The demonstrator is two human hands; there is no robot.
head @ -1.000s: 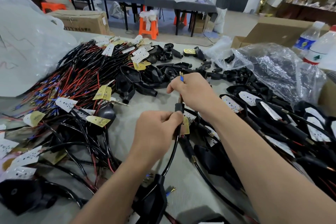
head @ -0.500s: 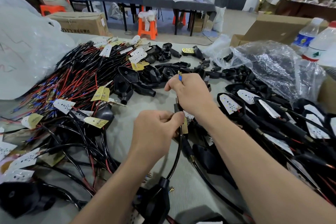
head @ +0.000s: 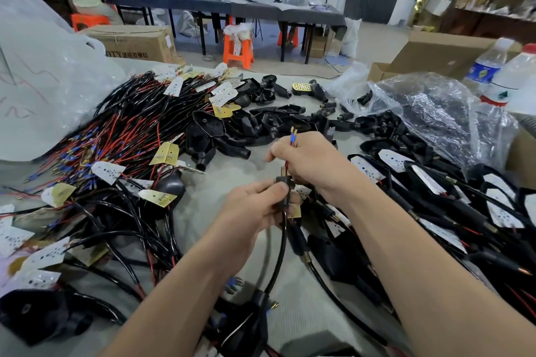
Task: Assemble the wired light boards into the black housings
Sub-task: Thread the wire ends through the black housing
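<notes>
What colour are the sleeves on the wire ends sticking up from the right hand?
Blue, on the wire ends above the right hand; head view.

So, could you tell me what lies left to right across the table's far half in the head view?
White plastic bag, heap of wired light boards, loose black housings, clear plastic bag, water bottles.

Glossy black plastic housings (head: 207,127), crinkly clear plastic bag (head: 441,113), brassy metal wire tips (head: 293,131).

Head-worn wide view, facing forward and down, close above worktable (head: 232,171) (edges probably lens-bent), room beyond
</notes>
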